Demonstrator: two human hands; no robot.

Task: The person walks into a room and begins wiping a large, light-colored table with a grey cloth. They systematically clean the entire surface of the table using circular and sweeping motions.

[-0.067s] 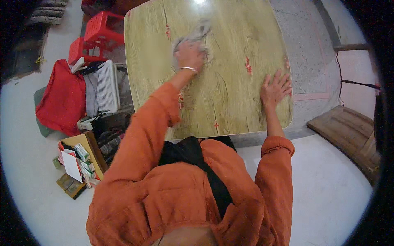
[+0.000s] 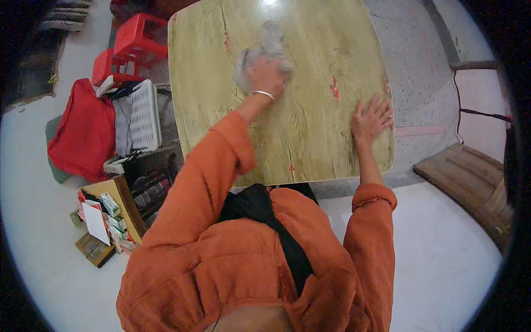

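A grey cloth (image 2: 271, 40) lies bunched on the wood-patterned table top (image 2: 315, 135), toward its far side. Pressing down on it is my left hand (image 2: 266, 77), blurred a little, with a bracelet at the wrist; the cloth spreads out around and beyond the fingers. Near the table's right edge, my right hand (image 2: 370, 122) rests flat with fingers spread, holding nothing. Small red printed marks (image 2: 335, 88) dot the table top.
Red plastic stools (image 2: 133, 39) stand left of the table, with a white slatted basket (image 2: 145, 119) and a red cloth item (image 2: 83, 135) nearer. A box of small packages (image 2: 113, 213) sits lower left. At the right is a wooden panel (image 2: 464, 177).
My left hand has slid a little to the right across the table, and the cloth has shifted with it. My right hand stays in place.
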